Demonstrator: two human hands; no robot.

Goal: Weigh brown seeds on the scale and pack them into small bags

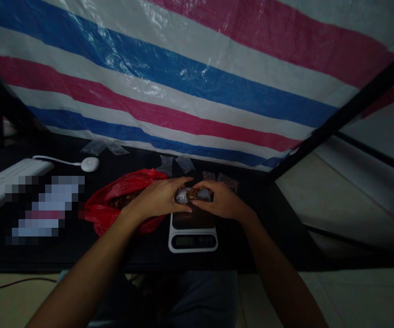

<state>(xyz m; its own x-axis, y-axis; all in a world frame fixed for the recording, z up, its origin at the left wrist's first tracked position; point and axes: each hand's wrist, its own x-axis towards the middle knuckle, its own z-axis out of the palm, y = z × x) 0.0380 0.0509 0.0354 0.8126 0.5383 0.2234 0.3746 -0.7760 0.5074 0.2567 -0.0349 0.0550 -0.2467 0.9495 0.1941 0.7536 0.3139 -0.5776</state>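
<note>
Both my hands meet over a small white kitchen scale on a dark table. My left hand and my right hand pinch a small clear plastic bag with brownish contents between their fingertips, just above the scale's dark platform. Left of my left hand lies an open red plastic bag holding more of the brown material.
Several small clear bags lie behind the scale, and two more lie farther left. A white mouse and white keyboard sit at the left. A striped tarpaulin hangs behind the table. A dark pole runs at the right.
</note>
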